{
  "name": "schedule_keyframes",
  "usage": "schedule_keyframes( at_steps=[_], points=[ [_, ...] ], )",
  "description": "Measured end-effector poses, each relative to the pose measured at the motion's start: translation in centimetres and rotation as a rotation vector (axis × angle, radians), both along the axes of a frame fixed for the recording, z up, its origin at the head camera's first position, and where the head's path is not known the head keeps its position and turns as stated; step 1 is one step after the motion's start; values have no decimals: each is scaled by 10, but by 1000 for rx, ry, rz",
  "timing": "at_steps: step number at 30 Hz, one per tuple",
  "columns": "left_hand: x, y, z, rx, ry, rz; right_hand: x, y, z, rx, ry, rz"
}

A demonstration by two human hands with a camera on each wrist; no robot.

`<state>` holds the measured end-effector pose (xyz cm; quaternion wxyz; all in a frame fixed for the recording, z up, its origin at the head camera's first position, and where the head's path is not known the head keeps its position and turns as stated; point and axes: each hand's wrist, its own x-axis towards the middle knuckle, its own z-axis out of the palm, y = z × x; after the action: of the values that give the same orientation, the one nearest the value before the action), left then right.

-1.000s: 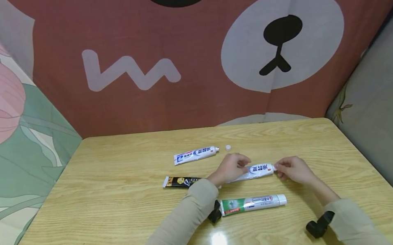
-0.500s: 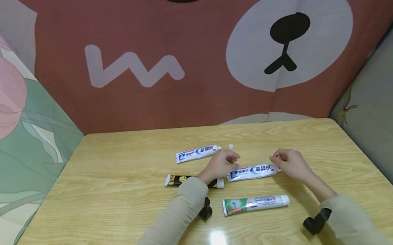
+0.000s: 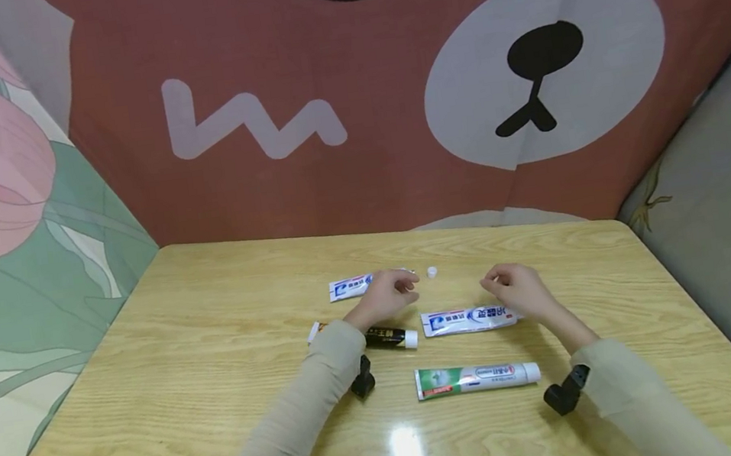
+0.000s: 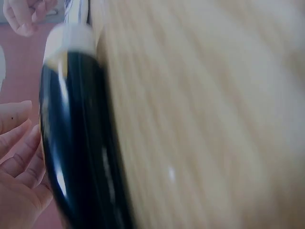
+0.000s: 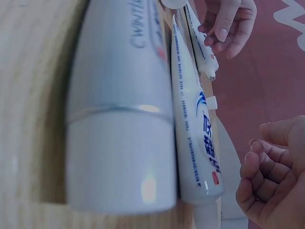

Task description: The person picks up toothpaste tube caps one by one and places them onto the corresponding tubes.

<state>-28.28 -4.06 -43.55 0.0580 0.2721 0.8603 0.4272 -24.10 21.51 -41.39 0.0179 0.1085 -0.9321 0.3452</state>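
My left hand [image 3: 384, 295] hovers over the far white-and-blue toothpaste tube [image 3: 349, 288], its fingers relaxed and holding nothing. That tube's nozzle end is partly hidden behind the hand; the right wrist view shows it uncapped. A small white cap [image 3: 432, 272] lies just right of it. My right hand [image 3: 519, 289] is raised above the cap end of the middle white-and-blue toothpaste tube [image 3: 468, 320]. Its fingers [image 5: 257, 162] are loosely bent, with a gap to the thumb and nothing between them. Under my left wrist lies a black toothpaste tube [image 3: 390, 337] with a white cap.
A green-and-white toothpaste tube [image 3: 478, 378] lies nearest me on the wooden table [image 3: 225, 424]. Black wrist cameras hang below both sleeves, the right one [image 3: 564, 393] near that tube's cap. A printed cloth [image 3: 292, 199] stands behind the table's back edge.
Both hands have left the middle tube. My left hand has moved left and away from me to the far tube; my right hand has let go of the cap end and risen leftward.
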Motion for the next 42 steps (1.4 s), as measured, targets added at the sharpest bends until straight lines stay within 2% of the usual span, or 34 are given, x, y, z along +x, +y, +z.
schedule_keyframes(
  at_steps=[8,18,25,31,37,42],
  points=[
    [-11,-23,0,-30,0,73,-15,-13,2,4,6,11],
    [-23,-37,-3,32,-5,164,-33,-32,-2,-81,-90,40],
    [-26,-47,2,48,-51,231,-47,-45,-8,-122,-164,52],
    [-33,-56,-4,38,-47,252,-56,-51,-15,-134,-214,46],
    [-35,-59,-4,17,-72,274,-60,-56,-16,-124,-232,38],
    [-38,-59,-10,-38,-69,276,-66,-61,-23,-112,-246,35]
  ],
)
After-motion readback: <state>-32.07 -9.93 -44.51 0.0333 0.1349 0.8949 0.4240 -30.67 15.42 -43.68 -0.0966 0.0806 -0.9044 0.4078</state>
